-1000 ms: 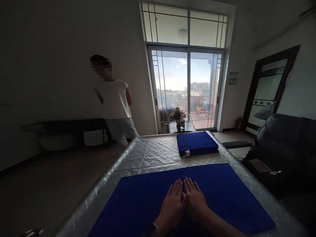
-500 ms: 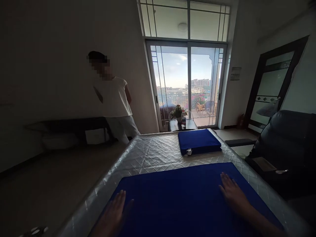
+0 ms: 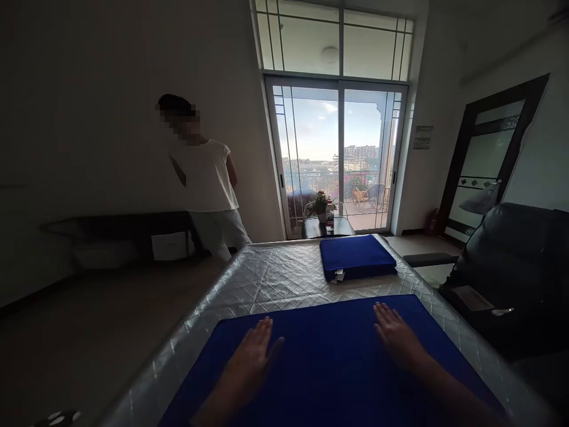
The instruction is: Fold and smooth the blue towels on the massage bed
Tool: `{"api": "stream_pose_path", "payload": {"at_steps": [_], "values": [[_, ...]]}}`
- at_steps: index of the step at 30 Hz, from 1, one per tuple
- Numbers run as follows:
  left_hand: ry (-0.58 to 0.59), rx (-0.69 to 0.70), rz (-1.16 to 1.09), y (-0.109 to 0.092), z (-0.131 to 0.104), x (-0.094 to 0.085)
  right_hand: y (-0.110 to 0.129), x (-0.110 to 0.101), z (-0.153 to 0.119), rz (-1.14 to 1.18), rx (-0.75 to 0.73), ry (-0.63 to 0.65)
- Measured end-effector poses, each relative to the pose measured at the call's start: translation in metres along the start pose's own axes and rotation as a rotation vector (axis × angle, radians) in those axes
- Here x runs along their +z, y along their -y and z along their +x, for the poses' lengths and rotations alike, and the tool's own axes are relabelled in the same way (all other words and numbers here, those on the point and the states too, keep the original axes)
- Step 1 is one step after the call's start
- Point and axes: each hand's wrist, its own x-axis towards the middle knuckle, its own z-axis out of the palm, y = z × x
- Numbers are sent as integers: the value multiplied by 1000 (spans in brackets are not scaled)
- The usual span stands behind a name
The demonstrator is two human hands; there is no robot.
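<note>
A dark blue cloth (image 3: 320,362) lies flat over the near part of a table with a silvery quilted cover (image 3: 275,273). On the left half of the cloth is my left hand (image 3: 249,362), fingers stretched out and thumb apart, holding nothing. My right hand (image 3: 398,335) rests palm down near the cloth's far right part, its fingers extended and also holding nothing. Beyond the cloth's far edge sits a folded blue cloth stack (image 3: 358,255) with a small white label on its near side.
A person (image 3: 207,178) in a white top stands past the table's far left corner. At right is a black armchair (image 3: 520,267). Behind the table, a small dark table (image 3: 313,228) bears a potted plant (image 3: 320,204) and a bottle (image 3: 329,218), before glass sliding doors (image 3: 311,142).
My left hand has moved forward and to the right over the blue cloth. My right hand has slid slightly left and forward. The folded stack stays in place.
</note>
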Motion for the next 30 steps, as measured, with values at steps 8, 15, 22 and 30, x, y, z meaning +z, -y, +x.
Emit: {"api": "stream_pose_path", "payload": {"at_steps": [8, 15, 22, 30], "values": [[85, 267, -274, -132, 66, 9, 111, 42, 57, 177, -253, 55], [140, 192, -234, -112, 74, 43, 95, 69, 68, 159, -190, 104], [117, 8, -67, -1, 71, 51, -26, 43, 60, 60, 49, 111], [125, -242, 17, 122, 45, 47, -157, 34, 33, -168, 251, 8]]}}
